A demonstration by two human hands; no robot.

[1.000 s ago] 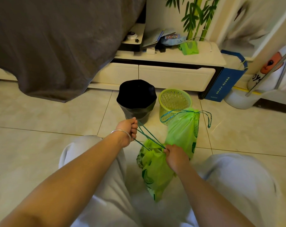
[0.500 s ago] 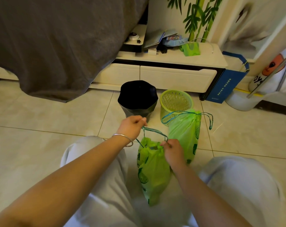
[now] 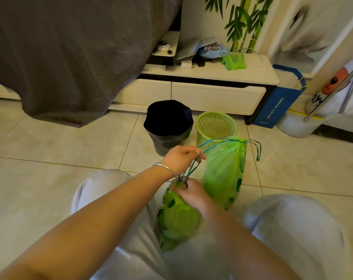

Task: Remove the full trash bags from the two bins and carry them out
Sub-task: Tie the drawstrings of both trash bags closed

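Two green trash bags stand on the tiled floor between my knees. The near bag (image 3: 176, 219) has its mouth gathered under my right hand (image 3: 191, 194), which pinches the neck. My left hand (image 3: 180, 158), with a silver bangle on the wrist, grips the blue drawstring (image 3: 193, 168) of that bag just above the neck. The second bag (image 3: 224, 170) stands upright to the right, cinched, its drawstring loops hanging loose. Behind them are a bin with a black liner (image 3: 168, 126) and an empty green mesh bin (image 3: 216, 126).
A bed with a grey blanket (image 3: 74, 57) overhangs at the left. A low white cabinet (image 3: 202, 93) with clutter on top runs behind the bins. A blue box (image 3: 278, 102) and a white basin (image 3: 293, 126) sit at the right.
My left hand has moved right and toward the bag's neck, and the taut drawstring has gone short. The near bag's mouth has closed under my right hand.
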